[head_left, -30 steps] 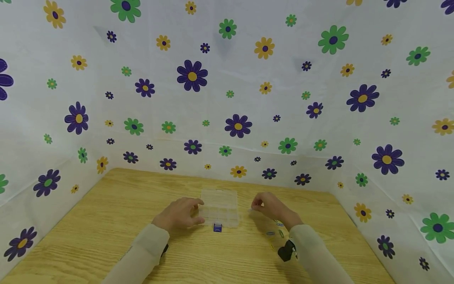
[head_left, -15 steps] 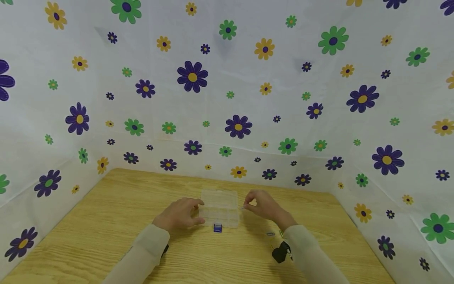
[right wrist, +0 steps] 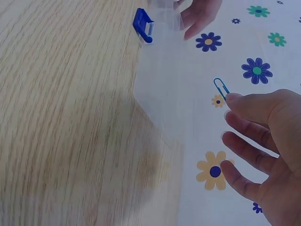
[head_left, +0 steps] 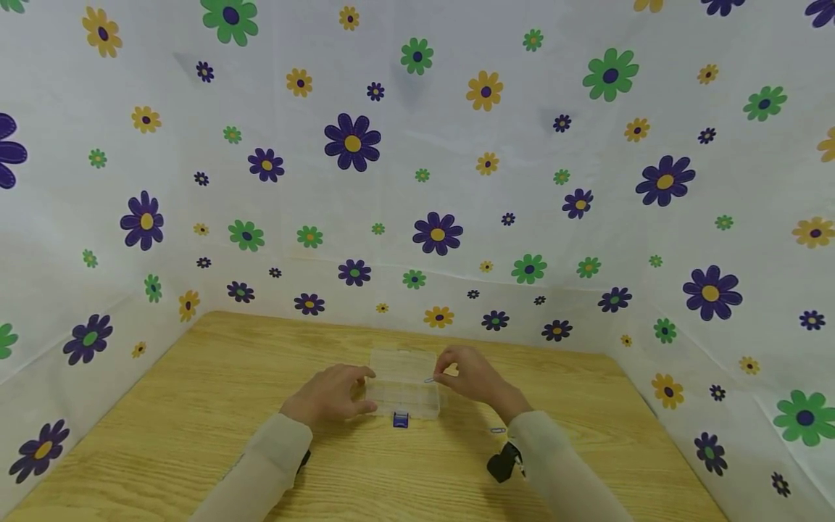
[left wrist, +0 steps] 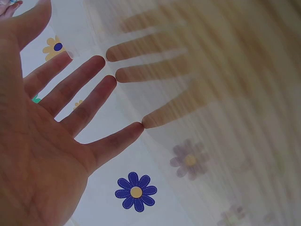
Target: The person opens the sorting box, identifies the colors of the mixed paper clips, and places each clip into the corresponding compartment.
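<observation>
A clear plastic compartment box (head_left: 391,399) lies on the table with its lid (head_left: 401,362) folded back. Its blue latch (head_left: 401,420) hangs at the near side. My right hand (head_left: 475,378) pinches a blue paper clip (right wrist: 220,86) between thumb and index finger, over the box's right part. The other fingers of that hand are spread and slightly bent in the right wrist view. My left hand (head_left: 333,393) is at the box's left side, thumb near the front corner. In the left wrist view its fingers (left wrist: 89,103) are nearly straight, fingertips at the glossy tabletop.
Another paper clip (head_left: 498,431) lies on the wooden table (head_left: 365,471), right of the box and near the right sleeve (head_left: 548,449). A black wrist camera (head_left: 502,462) hangs under that wrist. White flowered cloth (head_left: 509,239) encloses the table at the back and sides.
My right hand has moved left with the paper clip, from beside the box to over it. The right forearm now hides more of the clips on the table. My left hand has stayed put.
</observation>
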Available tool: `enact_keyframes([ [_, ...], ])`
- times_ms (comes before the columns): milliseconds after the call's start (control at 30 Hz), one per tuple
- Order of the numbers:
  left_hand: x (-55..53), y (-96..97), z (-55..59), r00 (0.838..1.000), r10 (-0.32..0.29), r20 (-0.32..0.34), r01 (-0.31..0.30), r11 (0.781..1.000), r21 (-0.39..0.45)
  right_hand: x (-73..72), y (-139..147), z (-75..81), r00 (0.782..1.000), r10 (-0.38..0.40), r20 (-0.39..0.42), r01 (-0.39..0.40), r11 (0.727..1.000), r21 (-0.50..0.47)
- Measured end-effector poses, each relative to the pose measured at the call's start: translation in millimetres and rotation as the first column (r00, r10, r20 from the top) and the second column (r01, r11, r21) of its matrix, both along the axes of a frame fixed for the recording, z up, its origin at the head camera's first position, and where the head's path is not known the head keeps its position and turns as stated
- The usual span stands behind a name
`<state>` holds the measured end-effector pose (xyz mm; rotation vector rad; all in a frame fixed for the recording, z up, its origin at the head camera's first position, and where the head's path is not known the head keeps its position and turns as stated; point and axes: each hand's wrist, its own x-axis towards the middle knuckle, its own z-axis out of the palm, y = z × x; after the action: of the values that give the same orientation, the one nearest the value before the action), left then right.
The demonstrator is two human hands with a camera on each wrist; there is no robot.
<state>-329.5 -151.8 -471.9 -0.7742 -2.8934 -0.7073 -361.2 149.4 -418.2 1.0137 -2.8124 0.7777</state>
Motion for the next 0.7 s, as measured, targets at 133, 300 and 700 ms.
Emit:
enact_keyframes([
  [133, 0.5, 0.3, -1.1, 1.000, 0.007, 0.006, -0.007, 1.000, -0.005, -0.6, -4, -2.7, 1.000, 0.024, -0.008, -0.024, 1.000, -0.008],
  [300, 0.2, 0.4, -1.5, 1.000, 0.003, 0.006, -0.003, 1.000, -0.009, -1.0, -9, -7.0, 1.000, 0.026, -0.008, -0.027, 0.999, -0.025],
  [700, -0.9, 0.1, -0.9, 1.000, 0.018, 0.011, -0.018, 1.000, -0.013, -1.5, -25, -13.9, 0.998, 0.047, -0.042, -0.048, 0.999, -0.016],
])
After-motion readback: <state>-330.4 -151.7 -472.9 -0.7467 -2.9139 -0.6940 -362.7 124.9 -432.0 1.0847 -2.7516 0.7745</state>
